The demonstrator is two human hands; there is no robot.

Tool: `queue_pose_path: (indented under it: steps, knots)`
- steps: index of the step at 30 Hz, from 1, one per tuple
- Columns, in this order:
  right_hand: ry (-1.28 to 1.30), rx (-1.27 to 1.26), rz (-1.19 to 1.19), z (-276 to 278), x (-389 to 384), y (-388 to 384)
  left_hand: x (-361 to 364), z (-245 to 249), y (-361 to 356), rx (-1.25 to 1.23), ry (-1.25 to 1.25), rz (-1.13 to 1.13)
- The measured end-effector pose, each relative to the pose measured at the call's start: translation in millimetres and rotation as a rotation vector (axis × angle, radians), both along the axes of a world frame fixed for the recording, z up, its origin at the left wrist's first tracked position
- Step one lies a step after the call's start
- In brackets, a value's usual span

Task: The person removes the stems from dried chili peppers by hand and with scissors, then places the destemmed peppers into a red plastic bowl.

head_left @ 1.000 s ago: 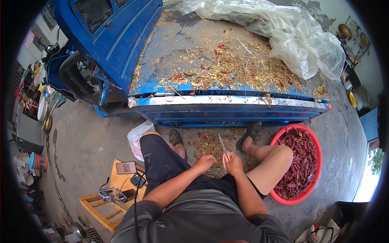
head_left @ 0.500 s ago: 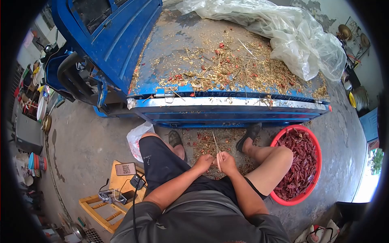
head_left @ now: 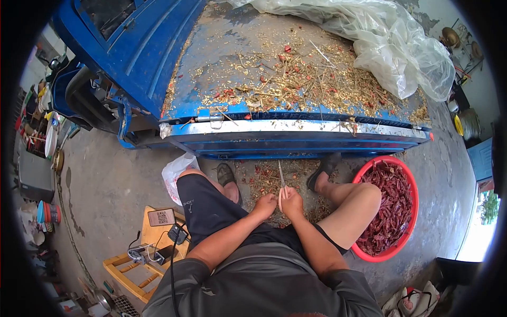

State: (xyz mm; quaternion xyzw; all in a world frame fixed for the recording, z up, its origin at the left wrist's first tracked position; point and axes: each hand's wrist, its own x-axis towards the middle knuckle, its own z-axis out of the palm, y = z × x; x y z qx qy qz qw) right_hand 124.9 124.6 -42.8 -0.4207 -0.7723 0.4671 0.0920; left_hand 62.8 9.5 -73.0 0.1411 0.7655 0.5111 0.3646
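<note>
My right hand (head_left: pixel 292 204) is wrapped round a pair of scissors (head_left: pixel 281 173). Their pale pinkish handle is in my fingers and the narrow blades point away from me. Just to the left, my left hand (head_left: pixel 265 205) is closed in front of my lap. Whatever its fingers hold, if anything, is too small to make out. A narrow gap separates the two hands. Below them, stems and red bits litter the ground (head_left: pixel 259 182) between my feet.
A red basin (head_left: pixel 416 211) full of dried red chillies (head_left: pixel 388 208) stands by my right knee. Ahead is a blue truck bed (head_left: pixel 222 79) strewn with stems and seeds, with plastic sheeting (head_left: pixel 391 47) on it. To my left are a white bag (head_left: pixel 171 177) and a wooden stool (head_left: pixel 150 232) bearing a phone (head_left: pixel 161 217).
My hands were almost touching and now sit slightly apart, with the left closed and the scissors still in the right. The whole view has shifted a little.
</note>
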Motion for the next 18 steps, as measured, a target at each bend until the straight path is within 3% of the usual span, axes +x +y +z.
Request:
queue_pose_path:
  steps: [2, 4, 9, 13, 16, 17, 18]
  knots:
    - [0.090, -0.074, -0.006, -7, 2, 4, -2, 4, 0, 0.032, -0.029, 0.021]
    - [0.143, -0.250, 0.039, 0, 2, 9, -6, 25, 2, 0.010, -0.237, 0.037]
    - [0.270, -0.037, 0.124, 8, 5, 10, -8, 26, 3, 0.062, -0.251, 0.031]
    - [0.152, -0.172, 0.063, 5, 9, 17, -5, 17, 6, 0.114, -0.186, 0.015]
    - [0.256, -0.121, 0.068, -17, 13, 21, -6, 12, 7, 0.073, -0.187, -0.013]
    - [0.323, -0.170, 0.070, -14, 14, 21, -5, -1, 8, 0.135, -0.136, -0.017]
    - [0.359, -0.472, 0.024, 16, 15, 20, 0, -16, 6, 0.192, -0.088, -0.021]
